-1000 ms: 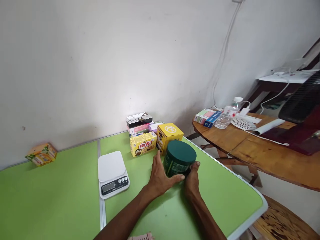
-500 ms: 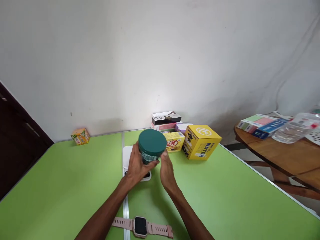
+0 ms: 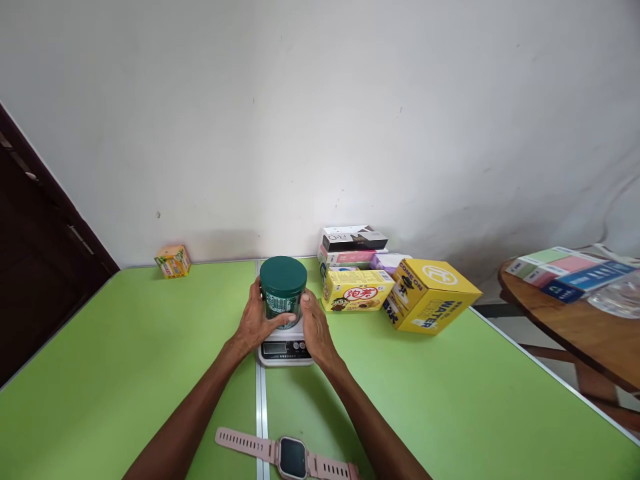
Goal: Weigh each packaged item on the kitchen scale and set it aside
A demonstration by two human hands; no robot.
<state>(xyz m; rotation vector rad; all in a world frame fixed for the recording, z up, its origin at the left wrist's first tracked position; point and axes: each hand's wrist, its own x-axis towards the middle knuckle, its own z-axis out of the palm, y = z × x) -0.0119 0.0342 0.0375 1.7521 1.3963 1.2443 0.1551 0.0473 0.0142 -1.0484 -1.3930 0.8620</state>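
Note:
A dark green lidded canister stands upright on a white kitchen scale, whose small display and two buttons face me. My left hand grips the canister's left side, the thumb lying across its lower front. Against the right side rests my right hand, thumb up near the lid; its other fingers are partly hidden. Closest to me lies a pink-strapped smartwatch with a dark screen, below both hands and touched by neither.
To the right of the scale sit a yellow snack box, a larger yellow carton and a black-and-white box on others. A small orange box is at the back left. Beyond the green table, a wooden table holds boxes and clear plastic.
Both hands have lowered the canister from above the scale until it stands upright on it. The camera view has shifted, moving the boxes right in the picture.

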